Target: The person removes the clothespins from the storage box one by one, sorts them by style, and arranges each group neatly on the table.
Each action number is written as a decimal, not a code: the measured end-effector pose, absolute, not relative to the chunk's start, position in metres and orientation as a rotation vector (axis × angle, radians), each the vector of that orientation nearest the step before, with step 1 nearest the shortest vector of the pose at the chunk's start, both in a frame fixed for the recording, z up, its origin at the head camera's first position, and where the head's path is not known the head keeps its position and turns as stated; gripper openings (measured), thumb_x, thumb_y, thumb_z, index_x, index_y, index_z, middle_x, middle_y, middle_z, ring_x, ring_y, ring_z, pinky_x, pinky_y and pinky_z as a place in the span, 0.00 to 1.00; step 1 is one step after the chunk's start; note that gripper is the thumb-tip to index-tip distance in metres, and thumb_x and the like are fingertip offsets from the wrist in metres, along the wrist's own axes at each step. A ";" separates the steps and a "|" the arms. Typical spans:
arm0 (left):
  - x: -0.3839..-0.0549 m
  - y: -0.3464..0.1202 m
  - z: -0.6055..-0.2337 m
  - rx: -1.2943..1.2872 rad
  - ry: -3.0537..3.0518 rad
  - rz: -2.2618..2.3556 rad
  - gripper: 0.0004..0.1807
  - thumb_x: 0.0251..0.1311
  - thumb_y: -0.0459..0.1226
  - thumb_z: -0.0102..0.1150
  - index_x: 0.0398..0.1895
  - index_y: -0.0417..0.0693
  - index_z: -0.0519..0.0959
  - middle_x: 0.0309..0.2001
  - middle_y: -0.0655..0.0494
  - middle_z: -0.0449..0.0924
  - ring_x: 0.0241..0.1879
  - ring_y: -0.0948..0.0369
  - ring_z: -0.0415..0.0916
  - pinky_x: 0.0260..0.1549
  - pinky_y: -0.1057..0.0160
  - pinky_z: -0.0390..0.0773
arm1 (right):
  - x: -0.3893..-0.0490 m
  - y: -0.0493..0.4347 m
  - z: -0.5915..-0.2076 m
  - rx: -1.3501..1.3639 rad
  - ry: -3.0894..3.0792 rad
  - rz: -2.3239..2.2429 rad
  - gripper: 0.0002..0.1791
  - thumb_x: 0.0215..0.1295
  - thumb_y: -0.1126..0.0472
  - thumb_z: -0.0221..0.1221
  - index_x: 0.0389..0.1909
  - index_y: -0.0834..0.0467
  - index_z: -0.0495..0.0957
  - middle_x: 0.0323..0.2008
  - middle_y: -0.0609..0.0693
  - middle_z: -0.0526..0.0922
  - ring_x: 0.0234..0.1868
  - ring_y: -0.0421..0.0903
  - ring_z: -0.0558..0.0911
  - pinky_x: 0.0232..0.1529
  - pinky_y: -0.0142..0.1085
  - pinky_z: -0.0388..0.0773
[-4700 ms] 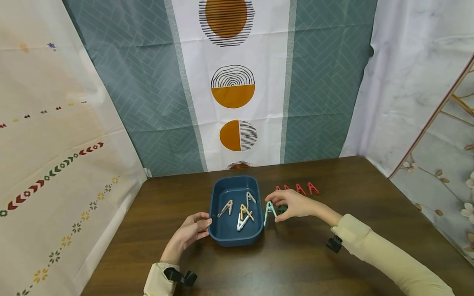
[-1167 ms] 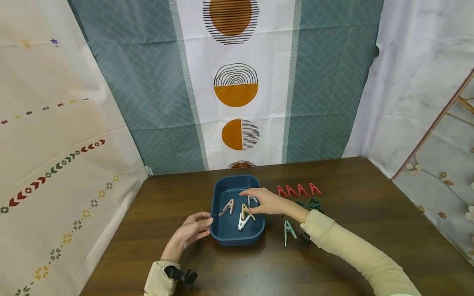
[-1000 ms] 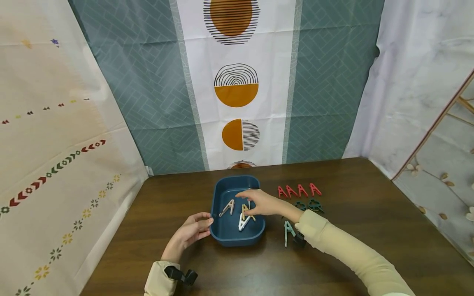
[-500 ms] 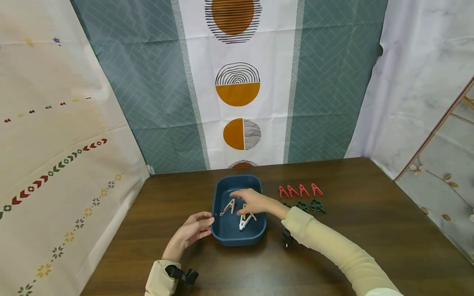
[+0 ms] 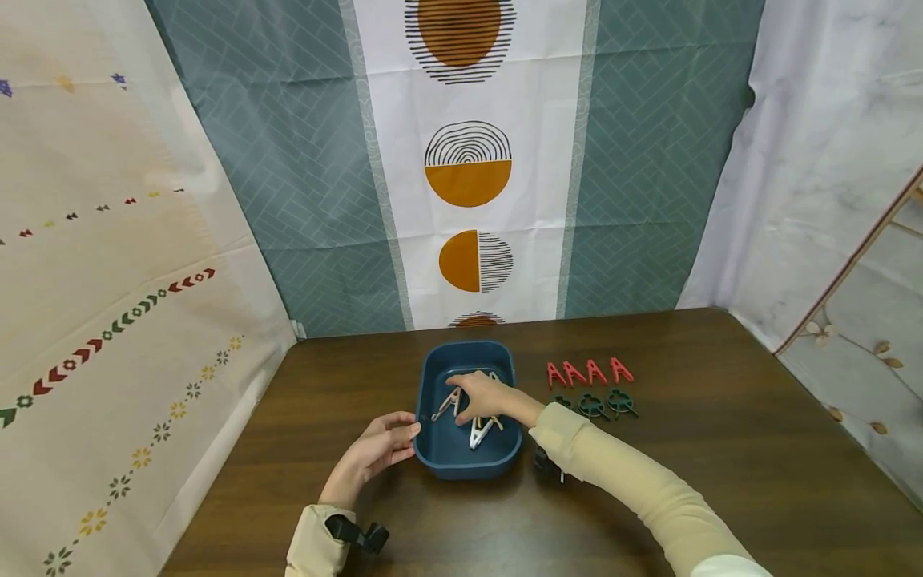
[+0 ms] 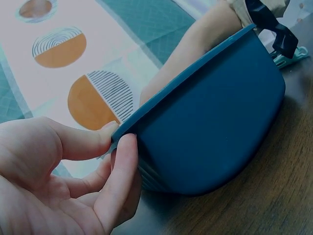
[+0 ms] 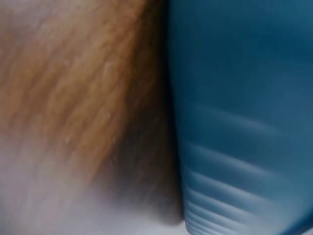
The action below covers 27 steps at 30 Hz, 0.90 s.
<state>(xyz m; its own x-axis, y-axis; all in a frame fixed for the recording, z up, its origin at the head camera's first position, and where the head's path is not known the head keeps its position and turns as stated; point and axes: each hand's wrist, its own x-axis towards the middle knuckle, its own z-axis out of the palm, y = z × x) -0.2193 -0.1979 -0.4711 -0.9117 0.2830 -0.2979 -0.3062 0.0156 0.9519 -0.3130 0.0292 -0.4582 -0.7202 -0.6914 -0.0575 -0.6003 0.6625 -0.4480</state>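
Note:
In the head view a dark blue plastic bin (image 5: pixel 461 471) stands on the table, with several clothespins inside. My left hand (image 5: pixel 371 453) pinches its left rim between thumb and fingers, as the left wrist view also shows. Reaching over the right wall, my right hand (image 5: pixel 486 397) is inside the bin, thumb and fingers spread apart around a pale pink clothespin (image 5: pixel 454 398). A white clothespin (image 5: pixel 478 437) and part of a yellow clothespin (image 5: pixel 497 421) show below the hand. The right wrist view holds only the bin's outer wall (image 7: pixel 234 98) and blurred table.
Right of the bin lie a row of red clothespins (image 5: pixel 594 373) and a row of dark green clips (image 5: pixel 593 406). A mint clothespin (image 6: pixel 293 58) lies by the right wrist, mostly hidden by the sleeve in the head view. Patterned cloths hang behind and beside the table (image 5: pixel 692 449).
The mint clothespin went from my right hand onto the table. Since then the right hand has moved left across the bin to the pink clothespin. My left hand stays at the rim.

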 end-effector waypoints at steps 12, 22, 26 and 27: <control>-0.219 -0.195 -0.469 -0.033 1.905 1.954 0.19 0.66 0.34 0.56 0.55 0.36 0.64 0.30 0.60 0.74 0.26 0.69 0.76 0.30 0.73 0.80 | -0.313 0.029 -0.463 -1.078 2.697 -0.674 0.36 0.56 0.57 0.70 0.64 0.62 0.68 0.57 0.55 0.78 0.54 0.49 0.79 0.56 0.42 0.77; -0.216 -0.196 -0.467 -0.021 1.893 1.960 0.20 0.65 0.35 0.57 0.55 0.35 0.64 0.30 0.60 0.75 0.26 0.69 0.76 0.31 0.73 0.81 | -0.313 0.039 -0.451 -1.129 2.687 -0.783 0.32 0.55 0.59 0.69 0.61 0.62 0.71 0.57 0.56 0.78 0.54 0.50 0.78 0.55 0.43 0.77; -0.216 -0.196 -0.467 -0.034 1.900 1.959 0.20 0.65 0.35 0.57 0.55 0.35 0.64 0.31 0.60 0.75 0.27 0.69 0.77 0.31 0.72 0.81 | -0.312 0.046 -0.447 -1.187 2.672 -0.818 0.31 0.55 0.59 0.69 0.59 0.63 0.73 0.55 0.56 0.79 0.53 0.50 0.78 0.55 0.43 0.77; -0.216 -0.196 -0.466 -0.039 1.900 1.961 0.20 0.65 0.35 0.57 0.55 0.36 0.64 0.31 0.59 0.75 0.27 0.68 0.77 0.31 0.72 0.81 | -0.312 0.048 -0.445 -1.199 2.666 -0.830 0.30 0.55 0.59 0.69 0.58 0.64 0.73 0.54 0.55 0.79 0.53 0.51 0.78 0.55 0.43 0.77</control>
